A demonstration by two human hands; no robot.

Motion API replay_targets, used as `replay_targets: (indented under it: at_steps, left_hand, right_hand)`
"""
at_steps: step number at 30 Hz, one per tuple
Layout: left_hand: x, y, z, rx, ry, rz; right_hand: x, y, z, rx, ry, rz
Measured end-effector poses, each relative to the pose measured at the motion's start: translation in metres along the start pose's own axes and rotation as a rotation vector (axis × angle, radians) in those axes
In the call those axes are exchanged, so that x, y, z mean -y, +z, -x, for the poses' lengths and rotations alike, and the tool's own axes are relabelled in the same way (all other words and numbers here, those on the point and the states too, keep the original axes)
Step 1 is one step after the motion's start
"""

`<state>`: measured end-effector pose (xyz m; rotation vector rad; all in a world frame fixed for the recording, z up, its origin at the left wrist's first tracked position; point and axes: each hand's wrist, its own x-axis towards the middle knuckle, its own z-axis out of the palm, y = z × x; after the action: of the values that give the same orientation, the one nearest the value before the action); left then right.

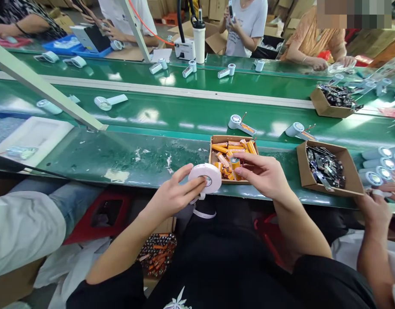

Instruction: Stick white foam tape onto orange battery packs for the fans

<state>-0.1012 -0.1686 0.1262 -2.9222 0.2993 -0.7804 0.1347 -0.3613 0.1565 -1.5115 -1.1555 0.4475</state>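
Observation:
My left hand [176, 193] holds a roll of white tape [197, 175], with fingers at its central hole. Between the thumb and fingers of my right hand [265, 174] is an orange battery cell [235, 166] with its round end facing up. That hand is over the right part of a small cardboard box [211, 151], which contains several orange cells [220, 148]. The box sits at the near edge of the green work surface, just beyond the tape roll.
Right of my hands stands a cardboard box [353, 171] of dark parts, with a co-worker's hands [374, 206] beside it. White-and-blue handheld units [235, 121] lie on the green belt [171, 116]. A slanted metal post [49, 88] rises at left. People work across the line.

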Motion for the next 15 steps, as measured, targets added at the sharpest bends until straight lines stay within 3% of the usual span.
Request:
replay_targets:
  at_steps: [5,10,12,15]
  left_hand:
    - [0.003,-0.009,-0.020,0.085,0.156,-0.006]
    - [0.010,-0.016,-0.032,0.163,0.156,0.008]
    - [0.009,-0.018,-0.033,0.177,0.128,-0.015]
    - [0.001,-0.013,-0.033,0.151,0.030,-0.017]
  right_hand:
    - [0.008,0.002,-0.006,0.233,-0.084,0.253]
    - [-0.003,-0.002,-0.006,0.431,-0.021,0.263]
    - [-0.012,0.006,-0.001,0.326,0.039,0.171]
    - [-0.028,0.039,0.014,-0.183,0.136,-0.095]
